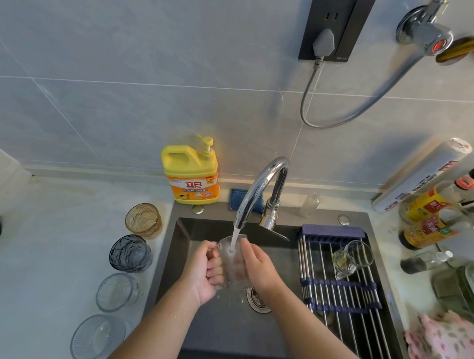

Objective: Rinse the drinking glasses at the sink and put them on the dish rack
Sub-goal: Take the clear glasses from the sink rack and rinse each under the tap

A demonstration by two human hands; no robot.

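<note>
Left hand [206, 269] grips the handle of a clear mug [233, 263], fingers curled tight round it. Right hand [257, 266] cups the mug's other side, thumb and fingers wrapped on the glass. The mug is upright over the sink [225, 329], directly under the faucet [260, 185], with the water stream running into its mouth and splashing below. The dish rack [342, 290] spans the right part of the sink, and one clear handled glass [352, 257] lies on it, tilted. Four glasses stand in a row on the counter [54, 226] left of the sink: amber glass [143, 220], dark blue glass [130, 253], then two clear ones [117, 292] and [98, 337]. A yellow detergent bottle [191, 175] stands behind the sink.
</note>
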